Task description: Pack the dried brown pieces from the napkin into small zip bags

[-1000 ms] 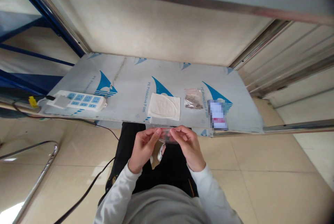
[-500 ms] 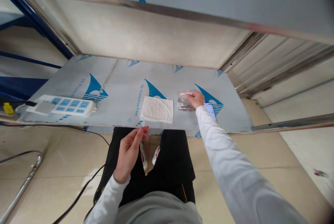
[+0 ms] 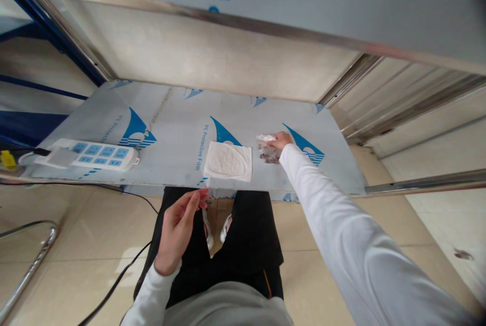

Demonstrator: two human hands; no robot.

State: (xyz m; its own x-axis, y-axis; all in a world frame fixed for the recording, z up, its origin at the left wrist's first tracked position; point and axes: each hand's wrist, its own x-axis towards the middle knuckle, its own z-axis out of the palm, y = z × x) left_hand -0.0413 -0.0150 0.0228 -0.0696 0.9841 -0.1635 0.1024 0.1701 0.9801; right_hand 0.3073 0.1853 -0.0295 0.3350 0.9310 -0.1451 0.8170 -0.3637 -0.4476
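A: Where is the clear plastic bag [image 3: 269,155] to be found?

B: It is seen on the table [image 3: 178,146], to the right of a white cloth-like square [image 3: 228,162] and near it. Something dark brown is contained in it.

A: And by what is it held?

B: By the right hand [image 3: 281,140]. The bag is gripped at its upper part between thumb and fingers, and the plastic is crumpled there. (The exact placing of each fingertip cannot be made out.)

A: What can be said of the left hand [image 3: 177,229]?

B: It is held over the dark trousers [image 3: 252,235], just short of the table's front edge. The thumb is brought close to the forefinger, with the other fingers loosely curled. Whether anything thin or clear is pinched there cannot be told.

A: Is the white square touched by either hand?

B: No; it is laid flat between the two, with a faint curved outline shown on it.

A: What else is set out?

B: A white power strip [image 3: 125,158] with blue socket faces is placed at the table's left end. Blue lettering and emblems are printed on the film by which the table is covered.
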